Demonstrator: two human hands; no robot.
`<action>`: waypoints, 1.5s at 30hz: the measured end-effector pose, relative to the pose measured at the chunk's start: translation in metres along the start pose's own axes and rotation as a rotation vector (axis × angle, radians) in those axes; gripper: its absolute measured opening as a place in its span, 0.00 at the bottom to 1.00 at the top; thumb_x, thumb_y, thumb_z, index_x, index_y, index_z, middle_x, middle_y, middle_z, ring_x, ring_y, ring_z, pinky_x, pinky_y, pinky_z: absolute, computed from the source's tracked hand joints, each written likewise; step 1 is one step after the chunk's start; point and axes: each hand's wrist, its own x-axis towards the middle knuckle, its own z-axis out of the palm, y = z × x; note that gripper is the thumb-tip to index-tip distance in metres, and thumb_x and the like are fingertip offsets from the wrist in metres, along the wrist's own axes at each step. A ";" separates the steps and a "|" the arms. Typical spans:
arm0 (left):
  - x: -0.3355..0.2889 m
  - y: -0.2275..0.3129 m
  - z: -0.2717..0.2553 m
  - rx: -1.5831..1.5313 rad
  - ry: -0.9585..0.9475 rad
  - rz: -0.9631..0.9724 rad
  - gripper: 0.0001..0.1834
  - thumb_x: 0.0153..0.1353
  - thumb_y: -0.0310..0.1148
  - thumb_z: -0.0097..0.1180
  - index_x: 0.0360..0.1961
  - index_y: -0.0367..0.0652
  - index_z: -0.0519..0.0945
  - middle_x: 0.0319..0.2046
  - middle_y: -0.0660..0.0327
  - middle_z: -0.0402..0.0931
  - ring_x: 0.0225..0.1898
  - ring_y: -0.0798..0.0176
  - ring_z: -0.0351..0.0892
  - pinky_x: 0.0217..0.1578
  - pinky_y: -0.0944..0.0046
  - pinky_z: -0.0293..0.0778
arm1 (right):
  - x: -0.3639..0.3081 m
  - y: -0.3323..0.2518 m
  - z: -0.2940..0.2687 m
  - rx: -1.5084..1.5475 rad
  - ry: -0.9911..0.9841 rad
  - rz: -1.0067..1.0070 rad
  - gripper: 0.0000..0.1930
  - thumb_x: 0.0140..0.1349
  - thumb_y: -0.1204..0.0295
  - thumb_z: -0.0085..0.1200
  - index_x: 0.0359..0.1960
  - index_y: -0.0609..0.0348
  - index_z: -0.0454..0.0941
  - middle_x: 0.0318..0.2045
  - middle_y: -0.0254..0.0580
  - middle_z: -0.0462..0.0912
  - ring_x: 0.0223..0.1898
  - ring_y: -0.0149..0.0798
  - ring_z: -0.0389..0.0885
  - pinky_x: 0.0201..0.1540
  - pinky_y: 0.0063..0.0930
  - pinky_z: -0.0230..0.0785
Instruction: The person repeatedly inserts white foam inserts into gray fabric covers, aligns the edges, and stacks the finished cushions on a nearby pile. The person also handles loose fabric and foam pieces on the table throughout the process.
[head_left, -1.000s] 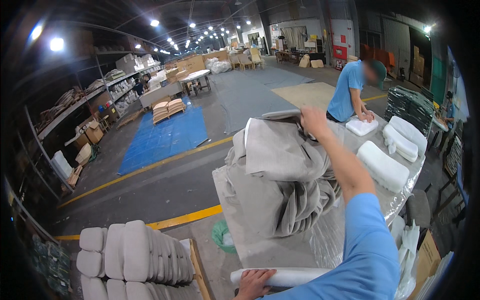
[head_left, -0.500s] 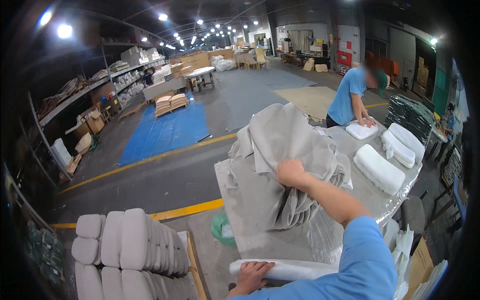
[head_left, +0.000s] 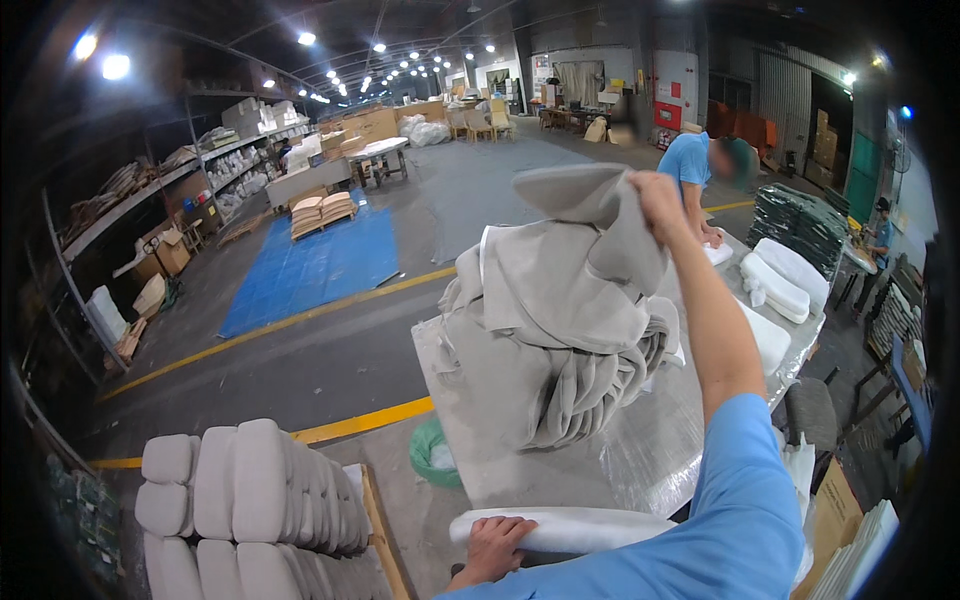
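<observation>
Pinching a floppy grey fabric cover (head_left: 630,250) to its left: right hand (head_left: 655,205). Left hand (head_left: 496,545), grip unclear, on white padded roll (head_left: 590,531), by bench (head_left: 505,485)'s near edge.

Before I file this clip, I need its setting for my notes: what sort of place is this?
Probably a furniture upholstery workshop, judging by the grey fabric covers piled on a worktable, the grey cushions stacked in rows nearby, and the pale chairs further back.
</observation>
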 end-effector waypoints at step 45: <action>0.154 -0.004 -0.053 -0.916 0.038 -0.226 0.16 0.71 0.31 0.58 0.58 0.40 0.84 0.35 0.60 0.81 0.30 0.62 0.76 0.34 0.64 0.73 | -0.318 0.097 -0.064 0.826 0.096 0.590 0.15 0.70 0.77 0.58 0.57 0.56 0.81 0.49 0.41 0.87 0.46 0.35 0.89 0.50 0.34 0.83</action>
